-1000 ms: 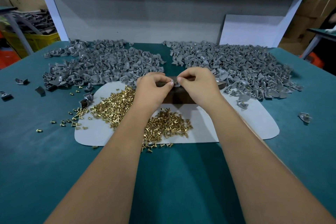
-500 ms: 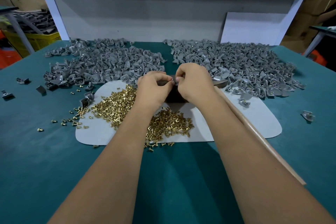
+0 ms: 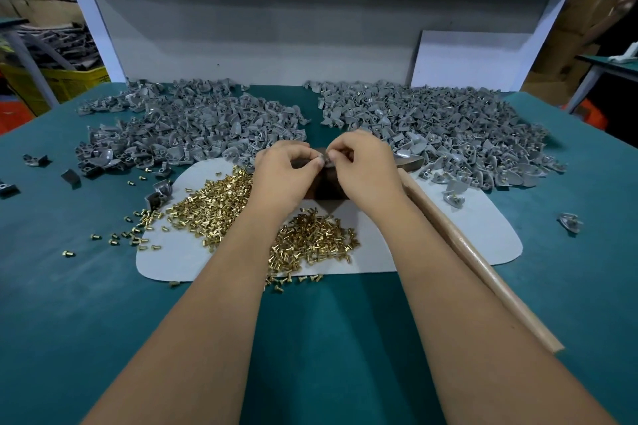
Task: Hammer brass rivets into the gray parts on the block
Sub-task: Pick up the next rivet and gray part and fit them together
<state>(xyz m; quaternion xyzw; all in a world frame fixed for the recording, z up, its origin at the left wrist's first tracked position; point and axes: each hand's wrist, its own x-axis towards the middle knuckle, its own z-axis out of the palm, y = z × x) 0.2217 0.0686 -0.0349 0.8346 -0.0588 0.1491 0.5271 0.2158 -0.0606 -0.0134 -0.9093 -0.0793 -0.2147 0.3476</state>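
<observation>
I am seeing both hands meeting over the dark block (image 3: 326, 188) mid-table: left hand (image 3: 283, 176) and right hand (image 3: 366, 169) are pinching 1 small gray part (image 3: 324, 159) between curled fingertips, brass rivets (image 3: 221, 203) lying just beside.

Gray part heaps (image 3: 193, 128) crowd the far side; teal tabletop (image 3: 328, 338) nearest seems open

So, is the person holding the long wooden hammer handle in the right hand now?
No, the wooden hammer handle lies on the table beside the right hand, which pinches a small gray part.
</observation>
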